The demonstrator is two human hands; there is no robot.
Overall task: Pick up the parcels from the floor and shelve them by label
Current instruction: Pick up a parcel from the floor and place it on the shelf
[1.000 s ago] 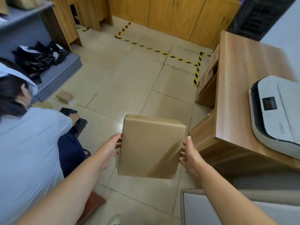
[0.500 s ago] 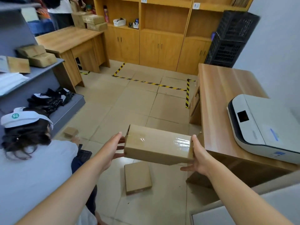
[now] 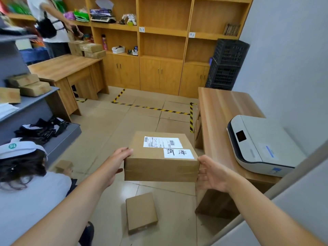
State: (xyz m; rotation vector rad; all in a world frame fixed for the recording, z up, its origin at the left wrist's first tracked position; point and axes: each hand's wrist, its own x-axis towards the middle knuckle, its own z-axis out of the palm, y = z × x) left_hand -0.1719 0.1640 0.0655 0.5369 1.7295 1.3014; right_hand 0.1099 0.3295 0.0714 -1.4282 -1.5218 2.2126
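I hold a brown cardboard parcel (image 3: pixel 160 169) level in front of me, above the floor. Its top face carries a printed shipping label and a white handwritten label. My left hand (image 3: pixel 115 160) presses on its left side, and my right hand (image 3: pixel 211 172) presses on its right side. A second, smaller parcel (image 3: pixel 141 212) lies flat on the tiled floor below it. Another small parcel (image 3: pixel 63 165) sits on the floor at the left. Wooden shelves (image 3: pixel 163 31) with small label tags stand along the far wall.
A crouching person in a white cap (image 3: pixel 21 148) is at my left. A grey rack (image 3: pixel 32 101) holds parcels and black bags. A wooden table (image 3: pixel 218 110) with a white printer (image 3: pixel 260 144) is at my right. Another person (image 3: pixel 51 23) stands by a desk (image 3: pixel 62 66) with boxes. Black crates (image 3: pixel 225 64) are stacked far right.
The parcel has been turned from standing on edge to lying flat with its labelled face up. My view has lifted from the floor to the far shelves.
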